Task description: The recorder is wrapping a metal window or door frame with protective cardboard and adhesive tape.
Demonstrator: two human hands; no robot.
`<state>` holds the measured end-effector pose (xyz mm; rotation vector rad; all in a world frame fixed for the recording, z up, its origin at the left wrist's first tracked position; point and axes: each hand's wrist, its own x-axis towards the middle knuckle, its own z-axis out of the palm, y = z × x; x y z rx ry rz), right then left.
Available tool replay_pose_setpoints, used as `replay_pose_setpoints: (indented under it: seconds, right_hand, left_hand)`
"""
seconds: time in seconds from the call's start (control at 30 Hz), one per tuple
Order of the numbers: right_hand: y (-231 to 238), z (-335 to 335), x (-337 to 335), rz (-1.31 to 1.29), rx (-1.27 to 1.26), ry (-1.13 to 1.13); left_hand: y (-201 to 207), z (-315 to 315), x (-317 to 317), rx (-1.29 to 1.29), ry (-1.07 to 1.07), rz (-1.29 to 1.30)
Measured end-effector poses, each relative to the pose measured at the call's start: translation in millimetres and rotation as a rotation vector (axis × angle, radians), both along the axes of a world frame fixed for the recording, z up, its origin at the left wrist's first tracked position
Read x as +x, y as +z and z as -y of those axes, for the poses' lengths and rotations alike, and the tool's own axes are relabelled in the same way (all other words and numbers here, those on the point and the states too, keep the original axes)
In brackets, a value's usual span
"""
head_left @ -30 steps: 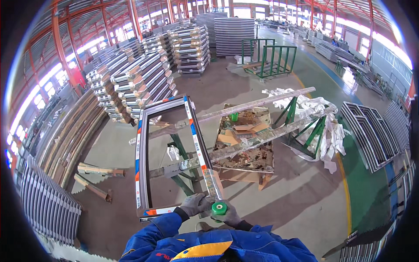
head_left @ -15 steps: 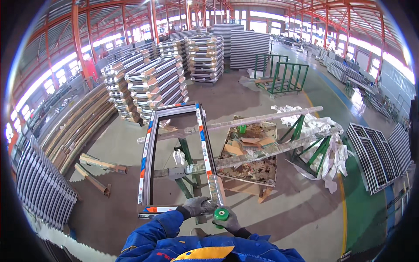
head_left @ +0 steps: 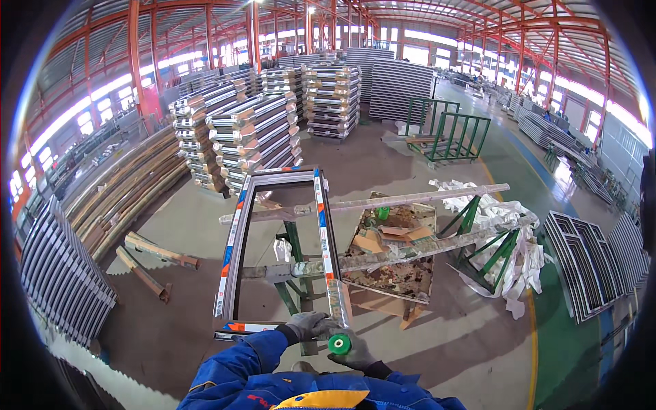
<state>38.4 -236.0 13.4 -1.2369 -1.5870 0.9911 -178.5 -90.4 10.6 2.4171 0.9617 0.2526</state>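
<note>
A rectangular window frame [head_left: 324, 229], its faces covered with orange, blue and white film, rests across two tape-wrapped rails. Its near right corner carries a cardboard piece [head_left: 338, 301] under shiny clear tape. My left hand [head_left: 307, 326], in a grey glove, is closed over the frame's near edge beside that corner. Just to its right, my right hand [head_left: 358, 350], also gloved, grips a green-cored roll of tape [head_left: 339, 344] close to the same corner. The right fingers are partly hidden behind the roll.
Green trestle legs [head_left: 292, 246] hold up the rails [head_left: 410, 251]. Beyond them, a low board [head_left: 410, 280] bears cardboard scraps and another green roll [head_left: 384, 213]. White wrapping [head_left: 523, 266] lies heaped at the right. Stacked frames [head_left: 253, 137] stand behind; cardboard lengths [head_left: 143, 275] lie on the left floor.
The tape roll and my right hand have shifted slightly left and down, with the roll's face turned more upward. My left hand stays at the corner. The whole view has tilted a little.
</note>
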Motion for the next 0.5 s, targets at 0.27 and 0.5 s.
replay_pose_setpoints:
  seconds: [0.27,0.5]
  right_hand:
    - [3.1,-34.8,5.1,-0.044,0.035,0.285]
    - [8.4,-63.7,5.3,0.156,-0.09,0.498]
  left_hand:
    - [-2.5,-1.5,1.7,0.0,0.033,-0.073]
    - [-20.9,1.2,0.7,0.081,0.032,-0.001]
